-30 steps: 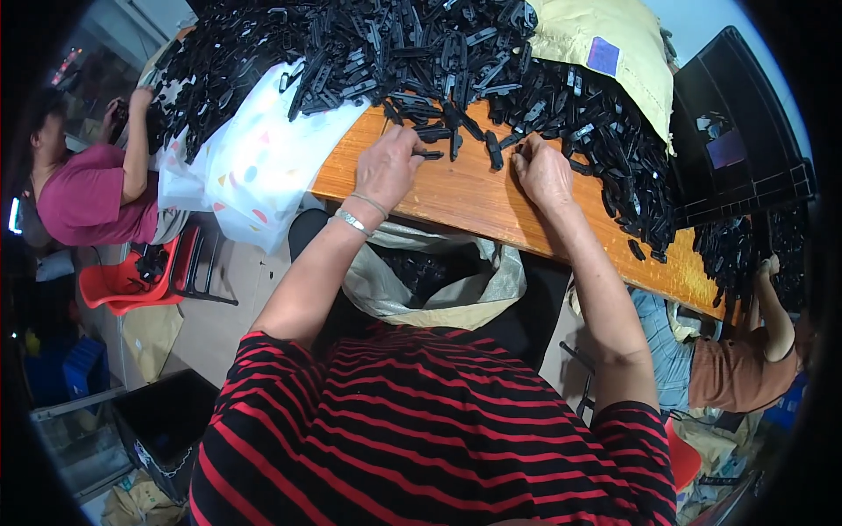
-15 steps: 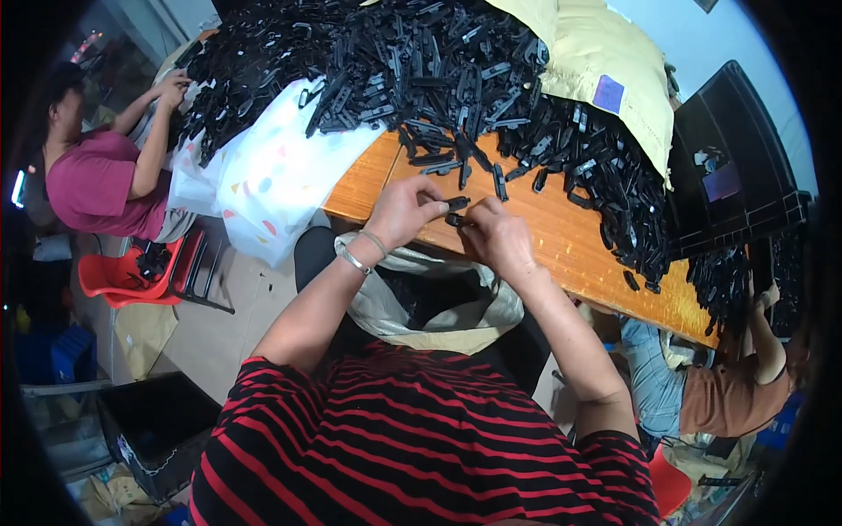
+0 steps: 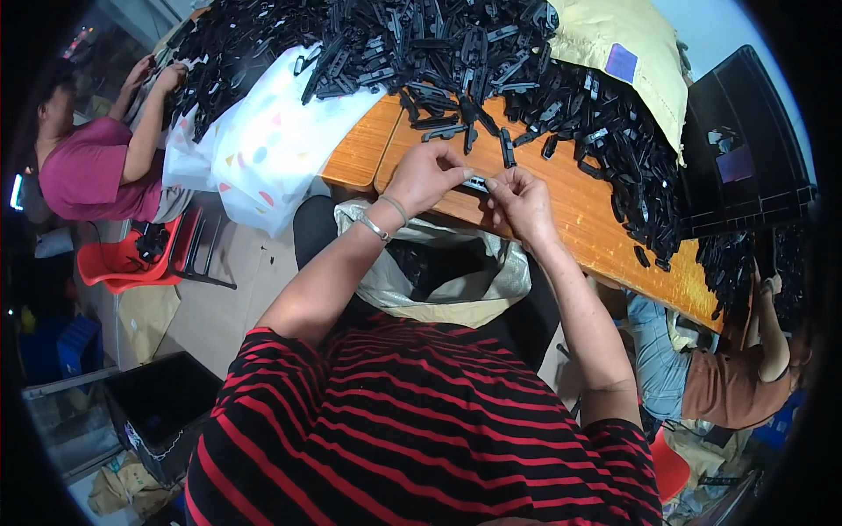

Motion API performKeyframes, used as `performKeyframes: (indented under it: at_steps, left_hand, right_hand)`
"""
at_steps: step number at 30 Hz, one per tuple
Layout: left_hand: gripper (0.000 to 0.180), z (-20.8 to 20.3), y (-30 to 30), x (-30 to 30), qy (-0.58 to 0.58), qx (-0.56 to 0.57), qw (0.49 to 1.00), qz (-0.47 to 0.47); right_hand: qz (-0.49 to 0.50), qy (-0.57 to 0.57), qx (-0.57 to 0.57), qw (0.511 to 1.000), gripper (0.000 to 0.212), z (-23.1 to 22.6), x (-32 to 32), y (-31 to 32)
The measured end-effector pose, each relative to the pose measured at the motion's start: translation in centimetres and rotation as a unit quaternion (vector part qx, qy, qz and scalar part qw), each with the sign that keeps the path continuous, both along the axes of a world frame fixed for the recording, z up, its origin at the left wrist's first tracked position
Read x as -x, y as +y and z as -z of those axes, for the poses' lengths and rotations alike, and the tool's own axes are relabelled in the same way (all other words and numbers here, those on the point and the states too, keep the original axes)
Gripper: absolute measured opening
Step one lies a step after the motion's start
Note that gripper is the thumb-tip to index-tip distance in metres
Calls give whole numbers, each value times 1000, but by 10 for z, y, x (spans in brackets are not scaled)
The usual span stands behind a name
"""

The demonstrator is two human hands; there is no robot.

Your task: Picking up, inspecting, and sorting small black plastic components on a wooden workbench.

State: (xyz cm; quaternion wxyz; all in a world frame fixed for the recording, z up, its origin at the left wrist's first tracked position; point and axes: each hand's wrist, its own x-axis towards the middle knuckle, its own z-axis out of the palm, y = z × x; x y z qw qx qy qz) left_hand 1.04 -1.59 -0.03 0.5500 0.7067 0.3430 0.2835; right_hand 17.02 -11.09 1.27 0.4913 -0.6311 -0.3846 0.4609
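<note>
Both my hands meet just above the near edge of the wooden table. Between their fingertips is a small, narrow black plastic part with a pale, shiny face. One end is pinched by the thumb and fingers of my left hand. My right hand grips the other end with its fingers curled in. Below them, in my lap, a whitish woven sack gapes with its rim spread; its inside is dark. Several loose black plastic parts lie on the table just beyond my fingers.
A large heap of black parts covers the back of the wooden table. White plastic sheeting hangs over its left edge. A yellowish sack and a black bin stand right. Co-workers sit left and right.
The black part between my hands has been turned, and its pale face now shows. My fingertips have come closer together. The whole view has shifted slightly.
</note>
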Motion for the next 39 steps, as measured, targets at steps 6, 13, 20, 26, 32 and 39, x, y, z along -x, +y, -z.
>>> performKeyframes:
  at_steps: [6, 13, 20, 26, 32, 39]
  left_hand:
    - [17, 7, -1, -2, 73, -5, 997, -31]
    - [23, -2, -3, -4, 183, -129, 974, -45]
    - [21, -17, -9, 25, 236, -157, 947, 149]
    - [16, -26, 0, -31, 151, -258, 951, 72]
    - [12, -13, 3, -85, 203, -308, 929, 4]
    - [14, 0, 6, -68, 175, -362, 915, -22]
  right_hand:
    - [4, 1, 54, 999, 15, 0, 2, 1]
    - [-10, -157, 41, 987, 19, 10, -7, 13]
    - [-232, -138, 184, 945, 18, -15, 3, -24]
    - [-5, -512, -50, 857, 6, -21, -57, 2]
    - [-69, -655, -54, 750, 18, -5, -99, 33]
    - [-79, -577, -106, 806, 8, -6, -78, 26]
